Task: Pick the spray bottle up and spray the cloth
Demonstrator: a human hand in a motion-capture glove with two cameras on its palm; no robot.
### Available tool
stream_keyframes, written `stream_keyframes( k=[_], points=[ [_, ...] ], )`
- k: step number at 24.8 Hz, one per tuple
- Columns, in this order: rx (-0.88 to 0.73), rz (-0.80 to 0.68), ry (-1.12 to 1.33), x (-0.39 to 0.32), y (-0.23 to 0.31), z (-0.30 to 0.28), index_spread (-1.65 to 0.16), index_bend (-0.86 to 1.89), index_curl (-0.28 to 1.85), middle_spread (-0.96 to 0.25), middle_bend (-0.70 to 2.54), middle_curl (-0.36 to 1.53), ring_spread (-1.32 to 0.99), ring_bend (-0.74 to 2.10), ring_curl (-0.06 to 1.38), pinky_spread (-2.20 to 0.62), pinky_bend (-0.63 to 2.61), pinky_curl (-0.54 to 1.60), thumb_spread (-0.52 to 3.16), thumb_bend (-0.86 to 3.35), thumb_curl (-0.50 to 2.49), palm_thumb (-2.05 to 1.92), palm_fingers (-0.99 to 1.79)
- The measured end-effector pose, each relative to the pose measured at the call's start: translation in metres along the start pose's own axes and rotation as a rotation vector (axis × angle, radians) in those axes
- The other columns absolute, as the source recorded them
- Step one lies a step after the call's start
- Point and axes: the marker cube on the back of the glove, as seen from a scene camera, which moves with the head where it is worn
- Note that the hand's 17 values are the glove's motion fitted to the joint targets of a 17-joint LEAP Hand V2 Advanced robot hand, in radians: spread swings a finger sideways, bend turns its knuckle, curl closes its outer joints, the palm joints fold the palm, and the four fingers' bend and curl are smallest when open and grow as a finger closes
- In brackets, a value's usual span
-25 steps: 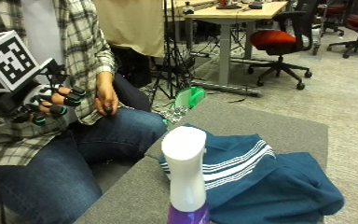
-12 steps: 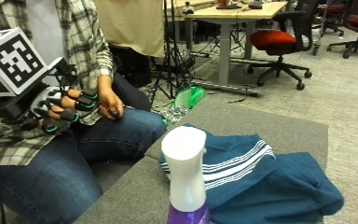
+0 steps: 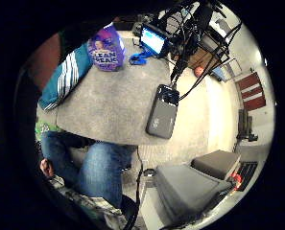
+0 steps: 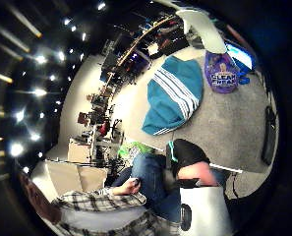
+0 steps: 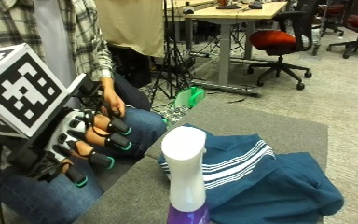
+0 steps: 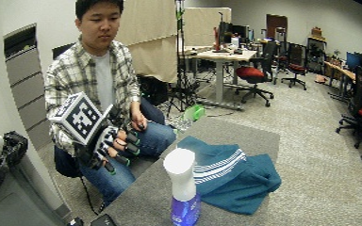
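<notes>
The spray bottle [image 5: 185, 172], white head on a purple body, stands upright at the near end of the grey table [image 5: 259, 121]. Just behind it lies the teal cloth [image 5: 266, 182] with white stripes, crumpled. My gloved right hand [image 5: 86, 140] hangs in the air off the table's side, over the person's lap, a short way from the bottle. Its fingers are loosely curled and hold nothing. The bare left hand [image 5: 113, 100] rests on the thigh. The palm views show the bottle [image 4: 221, 73] and cloth [image 4: 172, 98] at a distance on the table.
A black box-shaped device [image 3: 162, 112] with a cable lies on the table away from the cloth. A small screen [image 3: 154, 39] stands beyond the bottle. A green object [image 5: 190, 97] sits on the floor by the table's far corner. A desk and red chair [image 5: 278, 39] stand behind.
My gloved hand has moved from near the person's chest down and forward, closer to the table and the bottle. Bottle and cloth have not moved.
</notes>
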Motion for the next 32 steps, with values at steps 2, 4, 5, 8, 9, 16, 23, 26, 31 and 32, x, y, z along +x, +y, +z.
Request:
stream_keyframes(
  k=[2,4,5,8,9,16,23,26,31,32],
  points=[
    [-0.006,0.015,0.002,0.009,-0.020,0.000,-0.31,0.14,0.24,-0.06,0.20,0.27,0.07,0.36,0.23,0.23,0.49,0.21,0.99,0.05,0.36,0.61,0.34],
    [-0.012,0.027,0.001,0.016,-0.033,0.002,-0.31,0.14,0.24,-0.06,0.20,0.27,0.07,0.36,0.24,0.23,0.49,0.22,0.99,0.04,0.37,0.62,0.33],
    [-0.016,0.035,-0.003,0.020,-0.039,0.003,-0.31,0.14,0.24,-0.06,0.20,0.27,0.06,0.36,0.24,0.23,0.49,0.22,0.99,0.03,0.37,0.63,0.33],
    [-0.029,0.064,-0.050,0.031,-0.057,0.008,-0.31,0.14,0.24,-0.06,0.20,0.28,0.06,0.36,0.25,0.23,0.49,0.22,0.99,0.01,0.38,0.64,0.33],
    [-0.031,0.076,-0.080,0.035,-0.064,0.010,-0.31,0.13,0.24,-0.06,0.20,0.29,0.06,0.36,0.25,0.23,0.49,0.23,0.98,0.01,0.38,0.64,0.33],
    [-0.015,0.132,-0.252,0.052,-0.100,0.021,-0.29,0.12,0.23,-0.05,0.20,0.30,0.05,0.38,0.26,0.22,0.53,0.24,0.98,-0.01,0.40,0.67,0.31],
    [0.039,0.145,-0.416,0.058,-0.115,0.035,-0.28,0.09,0.21,-0.04,0.19,0.31,0.04,0.45,0.29,0.21,0.57,0.26,0.96,-0.01,0.43,0.74,0.33],
    [0.101,0.156,-0.555,0.061,-0.133,0.045,-0.27,0.08,0.20,-0.03,0.20,0.32,0.03,0.48,0.30,0.19,0.59,0.27,0.95,-0.01,0.44,0.77,0.35],
    [0.158,0.122,-0.665,0.061,-0.151,0.053,-0.27,0.10,0.19,-0.02,0.24,0.34,0.01,0.52,0.31,0.16,0.58,0.27,0.92,0.01,0.47,0.86,0.42],
    [0.170,0.113,-0.680,0.061,-0.154,0.054,-0.27,0.11,0.19,-0.02,0.25,0.34,0.01,0.53,0.32,0.16,0.58,0.27,0.91,0.01,0.47,0.88,0.44]
  ],
)
